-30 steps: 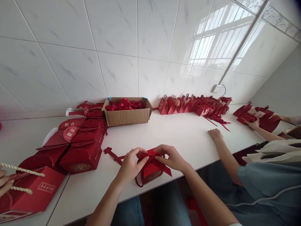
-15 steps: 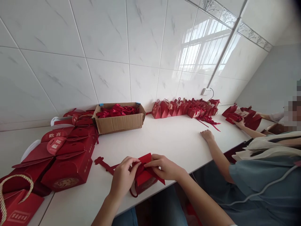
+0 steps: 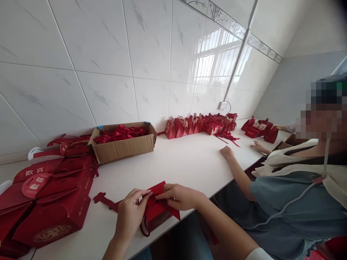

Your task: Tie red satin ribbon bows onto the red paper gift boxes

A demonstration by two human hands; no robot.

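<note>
A small red box (image 3: 159,216) with red ribbon lies at the table's front edge, between my two hands. My left hand (image 3: 132,211) is on its left side, thumb and fingers pinched together on the ribbon (image 3: 152,198) at the top. From the right, my right hand (image 3: 180,196) presses its fingers on the same ribbon, partly covering it. A red strip with a flower-shaped end (image 3: 104,200) lies on the table left of my left hand.
Large red boxes (image 3: 58,209) fill the left side. A cardboard box of red ribbons (image 3: 124,148) stands by the wall, with small red boxes (image 3: 184,126) beyond. A person (image 3: 292,191) sits at the right, one hand (image 3: 227,152) on the white table (image 3: 173,162).
The view has turned to the right. Both my hands remain at the ribbon on the small box. The neighbouring person's other hand has moved off a red box and lies at the table edge.
</note>
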